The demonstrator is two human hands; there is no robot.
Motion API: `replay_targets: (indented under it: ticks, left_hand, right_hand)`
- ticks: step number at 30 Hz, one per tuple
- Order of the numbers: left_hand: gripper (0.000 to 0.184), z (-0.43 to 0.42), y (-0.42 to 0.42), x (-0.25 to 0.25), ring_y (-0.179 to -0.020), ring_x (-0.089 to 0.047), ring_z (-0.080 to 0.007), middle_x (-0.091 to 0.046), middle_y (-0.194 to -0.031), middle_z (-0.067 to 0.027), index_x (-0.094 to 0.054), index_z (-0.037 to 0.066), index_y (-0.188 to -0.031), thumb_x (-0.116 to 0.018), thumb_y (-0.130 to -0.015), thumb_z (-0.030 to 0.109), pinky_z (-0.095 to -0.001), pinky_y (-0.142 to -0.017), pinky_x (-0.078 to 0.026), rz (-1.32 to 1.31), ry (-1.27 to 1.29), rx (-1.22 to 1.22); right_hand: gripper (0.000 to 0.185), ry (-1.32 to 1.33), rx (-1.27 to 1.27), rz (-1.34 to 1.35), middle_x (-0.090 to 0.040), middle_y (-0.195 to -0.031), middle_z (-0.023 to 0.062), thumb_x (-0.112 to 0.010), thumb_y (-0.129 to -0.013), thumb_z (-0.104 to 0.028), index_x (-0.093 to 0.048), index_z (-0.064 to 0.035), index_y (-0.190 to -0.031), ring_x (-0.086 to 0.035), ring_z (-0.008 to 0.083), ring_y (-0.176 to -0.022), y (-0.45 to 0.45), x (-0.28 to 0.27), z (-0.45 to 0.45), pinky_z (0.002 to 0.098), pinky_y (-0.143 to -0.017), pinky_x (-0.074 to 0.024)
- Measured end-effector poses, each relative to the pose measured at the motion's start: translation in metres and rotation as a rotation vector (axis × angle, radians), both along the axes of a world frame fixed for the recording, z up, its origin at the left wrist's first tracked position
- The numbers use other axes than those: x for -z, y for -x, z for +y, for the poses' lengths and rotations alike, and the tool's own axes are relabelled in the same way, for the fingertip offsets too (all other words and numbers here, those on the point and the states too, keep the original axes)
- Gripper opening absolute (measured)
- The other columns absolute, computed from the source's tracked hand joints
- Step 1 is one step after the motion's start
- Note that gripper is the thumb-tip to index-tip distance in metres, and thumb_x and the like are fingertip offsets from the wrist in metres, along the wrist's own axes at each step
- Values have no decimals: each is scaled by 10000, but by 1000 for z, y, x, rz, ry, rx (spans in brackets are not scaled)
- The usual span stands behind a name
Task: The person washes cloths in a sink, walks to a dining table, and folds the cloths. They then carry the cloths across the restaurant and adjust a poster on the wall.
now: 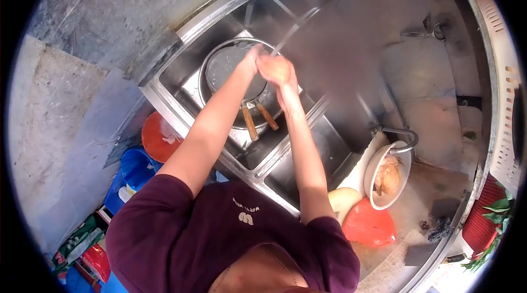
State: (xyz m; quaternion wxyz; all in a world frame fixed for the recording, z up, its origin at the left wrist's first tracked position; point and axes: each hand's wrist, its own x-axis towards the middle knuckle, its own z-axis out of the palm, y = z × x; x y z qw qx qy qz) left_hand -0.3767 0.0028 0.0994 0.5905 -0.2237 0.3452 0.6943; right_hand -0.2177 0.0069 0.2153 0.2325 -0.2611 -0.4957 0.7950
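My left hand (252, 59) and my right hand (276, 70) press together over a round metal basin (205, 68) in the left sink bowl, at the lower end of a thin spout (299, 23). The right hand is rounded and closed against the left. The left fingers are hidden, and I cannot make out anything between the hands. Cloudy water (226, 68) shows in the basin. Below my hands, two wooden handles (250, 123) stick out over the basin's near rim; what they belong to is hidden.
The right sink bowl (313, 155) has a curved tap (403, 135) by it. A white bowl (405, 169) of brownish food, a pale rounded object (343, 199) and a red bowl (369, 224) stand at the right. Orange (156, 136) and blue (137, 166) containers sit at left. A grey haze blurs the upper middle.
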Motion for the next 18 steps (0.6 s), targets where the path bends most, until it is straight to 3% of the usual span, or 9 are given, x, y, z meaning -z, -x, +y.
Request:
replay_targets:
  ticks: [1, 3, 6, 8, 10, 13, 14, 16, 18]
  left_hand:
    - [494, -2, -6, -8, -730, -568, -286, -571, -760, -105, -546, 3, -965, -320, -916, 439, -434, -708, -500, -47, -23, -95]
    - [491, 0, -13, -22, -704, -552, -266, -566, -760, -102, -543, 3, -960, -323, -915, 439, -412, -678, -492, 111, -1, -24]
    - [423, -3, -27, -59, -692, -553, -217, -576, -789, -102, -550, -6, -951, -344, -924, 362, -353, -648, -483, 429, 51, 57]
    - [378, -5, -31, -72, -775, -567, -205, -577, -873, -113, -496, -13, -1126, -378, -932, 289, -345, -722, -479, 598, -128, 151]
    - [420, -17, -41, -99, -827, -573, -199, -568, -949, -123, -397, -1, -1239, -431, -921, 270, -339, -773, -472, 682, -204, 85]
    - [568, -27, -36, -87, -857, -578, -180, -551, -1037, -134, -245, 28, -1351, -489, -906, 281, -317, -786, -475, 1017, -164, 85]
    - [558, -28, -35, -78, -866, -586, -180, -555, -1058, -139, -292, 36, -1330, -518, -891, 296, -314, -762, -488, 943, -210, 43]
    - [482, -38, -35, -82, -851, -603, -186, -578, -1046, -146, -395, 20, -1256, -542, -877, 280, -304, -703, -507, 767, -277, 14]
    - [368, -53, -24, -79, -802, -621, -197, -615, -980, -153, -506, -28, -1151, -533, -877, 215, -291, -634, -518, 571, -325, 42]
  right_hand:
    - [527, -9, -78, -8, -546, -1113, 93, -623, -681, 21, -426, -19, -1168, -557, 166, -1004, -9, -12, -1, 294, -858, -458]
    - [481, -13, -231, -32, -536, -1132, 103, -586, -705, 32, -432, -7, -1159, -552, 170, -1021, -27, -35, 3, 296, -852, -463]
    - [457, -89, -302, -130, -569, -1050, 161, -492, -717, 94, -415, 25, -1162, -606, 221, -896, -17, -32, 24, 293, -760, -518]
    - [465, -278, -187, -242, -591, -979, 153, -561, -712, 20, -414, 42, -1153, -624, 209, -794, 2, 24, 53, 287, -678, -532]
    - [366, -412, -57, -299, -611, -904, 129, -615, -703, -43, -516, 34, -1047, -619, 193, -756, 24, 49, 68, 285, -638, -516]
    - [454, -578, -101, -531, -573, -987, 178, -647, -636, -88, -522, 47, -1051, -580, 233, -898, 53, 77, 83, 298, -754, -479]
    - [468, -599, -128, -553, -573, -987, 188, -658, -623, -104, -527, 51, -1045, -577, 244, -913, 58, 70, 81, 301, -770, -473]
    - [456, -534, -224, -435, -612, -906, 189, -680, -625, -140, -547, 59, -1012, -602, 260, -851, 56, 0, 47, 302, -735, -481]
    - [373, -513, -208, -316, -639, -812, 151, -660, -666, -138, -570, 65, -966, -622, 226, -787, 49, -5, 40, 304, -692, -486]
